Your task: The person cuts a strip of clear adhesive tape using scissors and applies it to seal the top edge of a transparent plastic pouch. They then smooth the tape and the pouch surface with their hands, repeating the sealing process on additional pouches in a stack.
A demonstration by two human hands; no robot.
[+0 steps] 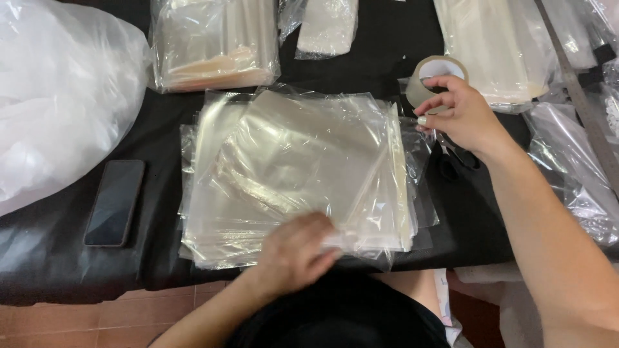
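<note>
A loose stack of clear plastic bags point(303, 161) lies spread on the black table point(161, 129). My left hand point(293, 251) rests at the stack's near edge, fingers pinched on something small and white or clear there. My right hand point(461, 116) is at the stack's far right corner, fingers curled on a roll of clear packing tape point(433, 69), thumb and forefinger pinching near the tape's edge.
A dark phone point(116, 202) lies face up at the left. A big white plastic bag point(58, 90) fills the far left. Packs of clear bags point(216, 42) sit at the back, more plastic packs point(567, 154) and a metal ruler point(574, 84) at the right.
</note>
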